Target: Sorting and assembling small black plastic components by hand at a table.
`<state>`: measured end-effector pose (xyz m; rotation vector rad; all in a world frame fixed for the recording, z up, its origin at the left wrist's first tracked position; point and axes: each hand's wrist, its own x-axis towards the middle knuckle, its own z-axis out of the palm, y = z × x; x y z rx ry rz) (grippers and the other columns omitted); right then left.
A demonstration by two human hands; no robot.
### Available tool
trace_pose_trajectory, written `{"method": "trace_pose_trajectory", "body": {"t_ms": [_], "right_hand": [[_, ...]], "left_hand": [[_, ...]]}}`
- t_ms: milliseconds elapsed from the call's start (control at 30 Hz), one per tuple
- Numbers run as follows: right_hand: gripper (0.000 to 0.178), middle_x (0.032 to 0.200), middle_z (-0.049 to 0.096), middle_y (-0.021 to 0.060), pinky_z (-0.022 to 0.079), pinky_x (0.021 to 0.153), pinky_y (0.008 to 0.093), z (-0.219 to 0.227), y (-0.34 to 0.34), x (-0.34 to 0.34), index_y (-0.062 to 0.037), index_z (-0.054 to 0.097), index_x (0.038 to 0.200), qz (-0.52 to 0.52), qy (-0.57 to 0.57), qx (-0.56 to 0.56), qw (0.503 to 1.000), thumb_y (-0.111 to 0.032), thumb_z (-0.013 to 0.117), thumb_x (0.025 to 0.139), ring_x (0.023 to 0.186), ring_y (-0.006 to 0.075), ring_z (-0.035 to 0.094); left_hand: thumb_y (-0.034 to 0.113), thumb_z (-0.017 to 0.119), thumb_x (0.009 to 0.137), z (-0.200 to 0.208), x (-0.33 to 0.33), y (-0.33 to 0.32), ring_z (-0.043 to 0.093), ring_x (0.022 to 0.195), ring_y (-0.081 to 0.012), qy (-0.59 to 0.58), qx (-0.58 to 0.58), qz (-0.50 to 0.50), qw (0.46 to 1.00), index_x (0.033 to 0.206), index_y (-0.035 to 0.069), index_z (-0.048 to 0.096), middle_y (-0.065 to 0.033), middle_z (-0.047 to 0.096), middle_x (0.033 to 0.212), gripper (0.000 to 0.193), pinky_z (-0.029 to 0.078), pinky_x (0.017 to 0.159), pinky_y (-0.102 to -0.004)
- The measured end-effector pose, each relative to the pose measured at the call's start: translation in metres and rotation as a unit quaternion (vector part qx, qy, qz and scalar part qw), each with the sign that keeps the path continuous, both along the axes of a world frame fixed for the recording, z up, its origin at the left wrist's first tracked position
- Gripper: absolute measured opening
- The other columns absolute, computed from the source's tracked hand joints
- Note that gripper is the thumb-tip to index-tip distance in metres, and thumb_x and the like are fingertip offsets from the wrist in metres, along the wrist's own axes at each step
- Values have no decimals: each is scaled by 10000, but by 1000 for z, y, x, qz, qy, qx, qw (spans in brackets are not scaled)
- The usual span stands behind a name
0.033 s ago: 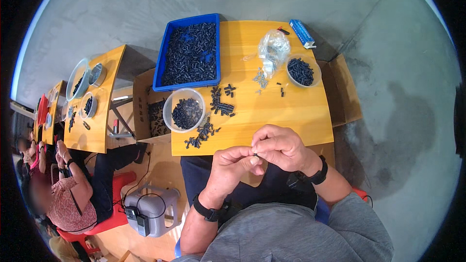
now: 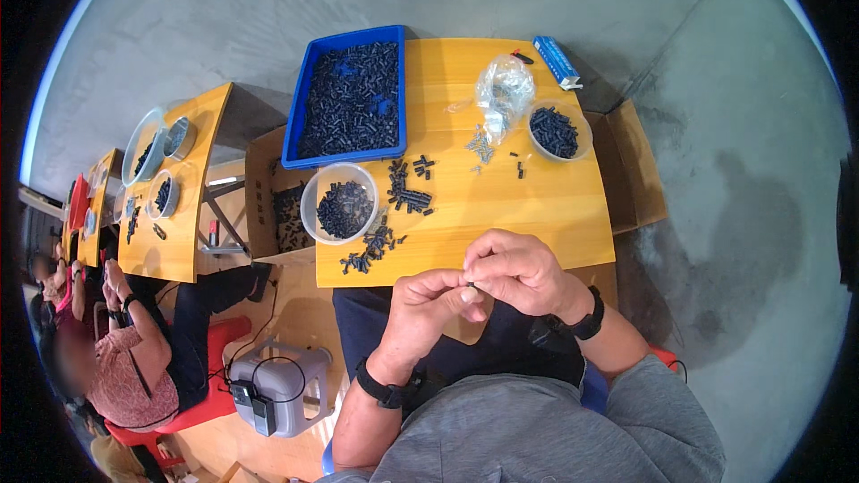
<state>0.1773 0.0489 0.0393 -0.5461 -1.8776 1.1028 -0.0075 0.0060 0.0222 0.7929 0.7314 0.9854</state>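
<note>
1. Small dark part (image 2: 469, 285) sits pinched between my two hands, held just off the near edge of the yellow table (image 2: 555, 206), head view.
2. My left hand (image 2: 428, 309) and right hand (image 2: 517, 270) are together, fingertips closed on that part; whether it is one piece or two I cannot tell.
3. Judging progress: the blue tray (image 2: 302, 107) is full, the clear bowl (image 2: 309, 206) part-filled, loose pieces (image 2: 407, 192) lie scattered, so much remains.
</note>
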Motion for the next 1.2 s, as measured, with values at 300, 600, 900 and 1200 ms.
{"method": "trace_pose_trajectory", "body": {"t_ms": [300,600,900,1200], "right_hand": [[366,626,541,19,422,470,201,-4,-15,-2,-5,575,846,-83,5,-321,943,-330,466,976,506,61,513],[645,619,561,106,409,349,224,-18,-13,-3,43,575,808,82,47,-577,812,-545,353,951,408,135,511],[614,556,513,64,386,315,228,-25,-15,-6,-6,547,737,168,72,-604,776,-545,348,951,339,110,448],[506,478,429,5,365,293,262,-33,-18,-14,-65,527,752,234,103,-674,692,-509,378,943,307,87,373]], "left_hand": [[-24,641,825,-10,2,0,588,915,-119,79,78,69,991,911,-14,648,-63,629,933,86,457,780,-236],[-69,620,805,-7,5,-1,520,1096,-191,55,77,81,992,885,-18,653,-125,560,1152,101,400,938,-302],[-79,617,793,-5,2,1,440,1255,-252,72,102,33,992,898,-2,668,-142,565,1229,140,339,1034,-371],[-77,593,768,-1,2,5,401,1295,-264,70,83,1,994,876,15,706,-139,579,1222,182,280,1076,-407]]}}
